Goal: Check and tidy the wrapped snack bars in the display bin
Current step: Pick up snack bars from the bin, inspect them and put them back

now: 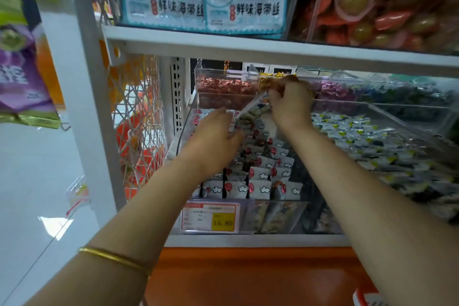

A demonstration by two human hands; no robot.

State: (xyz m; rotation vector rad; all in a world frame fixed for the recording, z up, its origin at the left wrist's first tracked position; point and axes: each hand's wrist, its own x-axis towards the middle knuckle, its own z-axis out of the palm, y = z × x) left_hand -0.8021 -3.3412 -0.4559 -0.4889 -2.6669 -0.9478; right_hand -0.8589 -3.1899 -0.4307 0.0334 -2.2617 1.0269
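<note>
A person's right hand (289,104) pinches the upper end of one wrapped snack bar (250,109), held over the clear display bin (273,216), well behind and above its yellow price tag (211,217). The left hand (213,136) meets the bar's lower end; whether it grips cannot be told. The bar's long axis slants, its high end pointing away from the tag and rightward. The front bars (258,189) nearest the tag stand in neat rows. Those farther back look jumbled, so the tidying seems partway done.

Shop, price tag (210,217) on clear bin (273,216), shelf (248,45) of packaged snacks (203,5)
</note>
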